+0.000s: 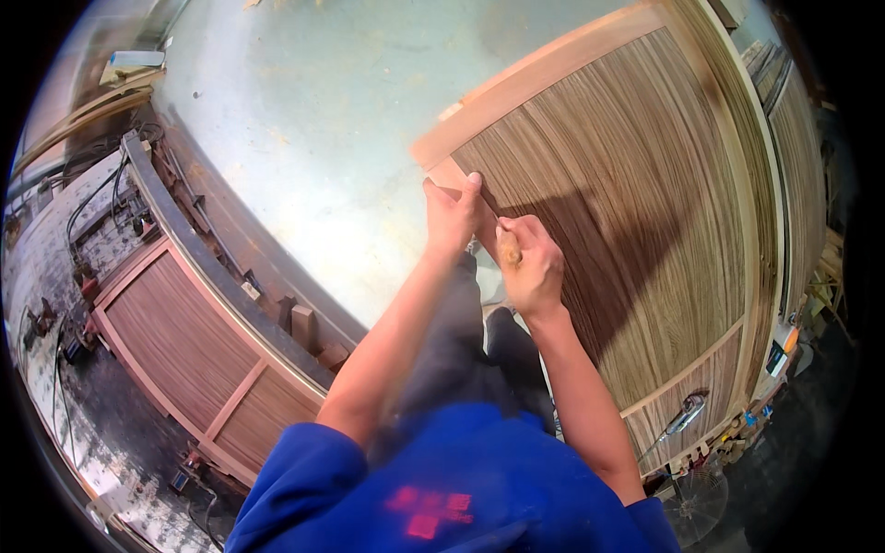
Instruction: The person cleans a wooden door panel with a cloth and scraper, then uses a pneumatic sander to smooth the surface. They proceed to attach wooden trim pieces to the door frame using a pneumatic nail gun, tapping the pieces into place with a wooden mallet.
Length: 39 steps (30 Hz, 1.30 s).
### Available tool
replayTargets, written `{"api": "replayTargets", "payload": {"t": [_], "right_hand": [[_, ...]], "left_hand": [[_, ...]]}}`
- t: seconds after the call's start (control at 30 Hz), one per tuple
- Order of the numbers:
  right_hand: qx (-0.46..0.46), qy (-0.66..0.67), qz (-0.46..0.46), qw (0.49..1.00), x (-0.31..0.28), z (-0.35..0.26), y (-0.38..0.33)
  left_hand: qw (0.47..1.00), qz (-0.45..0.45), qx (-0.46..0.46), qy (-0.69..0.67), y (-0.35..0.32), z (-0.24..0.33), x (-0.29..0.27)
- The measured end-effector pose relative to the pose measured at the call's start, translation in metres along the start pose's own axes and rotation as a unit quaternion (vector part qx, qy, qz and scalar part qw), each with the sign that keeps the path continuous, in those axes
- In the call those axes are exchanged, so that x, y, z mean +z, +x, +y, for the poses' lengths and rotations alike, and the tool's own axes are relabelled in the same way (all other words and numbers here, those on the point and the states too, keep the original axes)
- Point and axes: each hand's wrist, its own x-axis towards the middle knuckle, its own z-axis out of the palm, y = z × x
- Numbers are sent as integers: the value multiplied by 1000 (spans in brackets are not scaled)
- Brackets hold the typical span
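Both hands meet at the near corner of the striped veneer door panel [627,212]: left hand [450,219] pinching its pale frame edge, right hand [530,263] just beside, fist closed around a small wooden-handled tool [510,251].

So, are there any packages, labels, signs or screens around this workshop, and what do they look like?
Red printed patch: on the back of the person's blue top, bottom centre; blocky red shapes, blurred.
Small yellow and white device: at the right edge past the wooden door panel; boxy, too small to tell whether it has a screen.
No packages or signs are clear.
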Motion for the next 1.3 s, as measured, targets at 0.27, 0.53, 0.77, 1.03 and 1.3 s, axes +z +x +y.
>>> {"api": "replayTargets", "payload": {"t": [0.27, 0.53, 0.77, 1.03, 1.3], "right_hand": [[19, 66, 31, 997, -2, 0, 13], [42, 87, 27, 995, 3, 9, 9], [52, 52, -3, 997, -11, 1, 2], [145, 161, 137, 967, -106, 44, -122], [139, -3, 306, 942, -212, 158, -247]], "left_hand": [[998, 26, 52, 9, 1, 7, 10], [999, -18, 49, -15, -12, 40, 9], [999, -32, -27, 24, -8, 38, -2], [865, 62, 283, 411, -37, 38, 15], [610, -335, 466, 547, -117, 33, 322]]}}
